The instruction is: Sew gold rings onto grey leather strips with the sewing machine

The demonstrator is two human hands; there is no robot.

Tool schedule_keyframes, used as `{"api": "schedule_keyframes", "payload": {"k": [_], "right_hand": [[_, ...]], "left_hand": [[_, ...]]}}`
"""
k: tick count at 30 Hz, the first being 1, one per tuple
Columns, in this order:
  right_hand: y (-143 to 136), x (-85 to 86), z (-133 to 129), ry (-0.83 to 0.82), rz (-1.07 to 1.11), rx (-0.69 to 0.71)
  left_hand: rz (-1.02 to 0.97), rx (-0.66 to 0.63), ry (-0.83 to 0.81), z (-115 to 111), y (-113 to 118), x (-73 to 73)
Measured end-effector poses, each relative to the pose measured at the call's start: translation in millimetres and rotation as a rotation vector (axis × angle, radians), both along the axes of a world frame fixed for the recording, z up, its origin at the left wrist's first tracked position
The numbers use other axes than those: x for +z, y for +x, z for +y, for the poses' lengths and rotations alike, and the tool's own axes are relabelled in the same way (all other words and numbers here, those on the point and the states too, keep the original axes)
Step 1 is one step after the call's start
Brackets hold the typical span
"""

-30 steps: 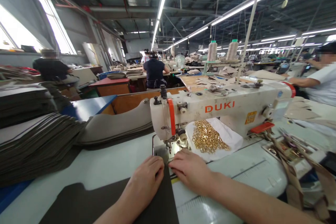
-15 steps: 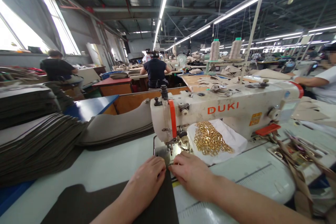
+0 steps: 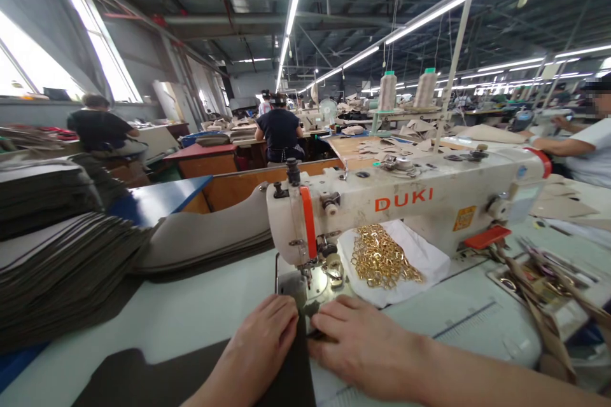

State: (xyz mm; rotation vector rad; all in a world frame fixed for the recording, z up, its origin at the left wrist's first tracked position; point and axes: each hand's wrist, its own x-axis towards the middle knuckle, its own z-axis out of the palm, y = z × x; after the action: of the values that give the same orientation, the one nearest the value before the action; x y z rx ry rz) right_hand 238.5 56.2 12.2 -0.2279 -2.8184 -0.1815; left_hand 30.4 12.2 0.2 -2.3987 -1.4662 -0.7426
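Below the needle area of a white sewing machine [image 3: 353, 206], my two hands are close together. My left hand [image 3: 265, 337], fingers curled and pressed together, grips the edge of a dark fabric panel [image 3: 167, 375] that lies flat on the machine table. Just right of that edge, my right hand [image 3: 356, 337] is closed in a pinch at a small dark piece [image 3: 312, 310], whose kind I cannot make out. The fingertips hide most of it. The metal needle plate [image 3: 317, 283] shows just beyond the fingers. Gold-coloured metal rings [image 3: 384, 257] lie heaped on white material [image 3: 432, 261] beside the machine head.
Stacked dark panels [image 3: 62, 267] rise at the left, with more grey panels [image 3: 205, 229] behind the table. At the right stands a tray [image 3: 573, 318] with straps and tools. Thread cones [image 3: 387, 92] stand behind the machine. Co-workers sit farther back and at the right.
My right hand has moved slightly down and toward me, baring more of the needle plate. My left hand has shifted slightly down too. The view has tilted a little.
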Motion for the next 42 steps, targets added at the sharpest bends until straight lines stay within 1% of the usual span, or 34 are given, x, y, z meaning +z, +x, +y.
{"api": "schedule_keyframes", "payload": {"k": [5, 9, 12, 16, 22, 26, 28, 32, 34, 38, 42], "right_hand": [[-16, -8.6, 2, -0.024, 0.127, 0.042], [-27, -22.2, 7, -0.027, 0.115, 0.106], [-31, -33.2, 11, -0.041, 0.121, 0.118], [-30, -39.7, 13, -0.068, 0.117, 0.116], [-29, -34.9, 12, -0.112, 0.075, 0.113], [-28, -28.2, 11, -0.131, 0.048, 0.103], [-27, -24.0, 9, -0.146, 0.047, 0.077], [-25, -16.5, 6, -0.225, 0.085, -0.054], [-24, -14.7, 5, -0.270, 0.112, -0.096], [-24, -13.1, 5, -0.324, 0.122, -0.109], [-24, -11.1, 4, -0.335, 0.097, -0.111]], "left_hand": [[-0.005, 0.006, -0.037, -2, -1, -1.1], [-0.028, -0.021, -0.038, -2, -2, -4.3], [-0.044, -0.023, -0.026, -2, -2, -5.2], [-0.045, -0.038, -0.022, -2, -2, -4.4], [-0.029, -0.067, -0.011, 1, -1, -3.0], [-0.044, -0.050, -0.042, 1, -2, -4.4], [-0.054, -0.050, -0.043, 1, -2, -5.4], [-0.080, -0.054, -0.014, 1, -3, -5.7], [-0.091, -0.049, -0.006, 1, -2, -4.5], [-0.117, -0.038, -0.047, 0, -1, -0.4], [-0.154, -0.024, -0.073, -1, 0, 0.8]]}}
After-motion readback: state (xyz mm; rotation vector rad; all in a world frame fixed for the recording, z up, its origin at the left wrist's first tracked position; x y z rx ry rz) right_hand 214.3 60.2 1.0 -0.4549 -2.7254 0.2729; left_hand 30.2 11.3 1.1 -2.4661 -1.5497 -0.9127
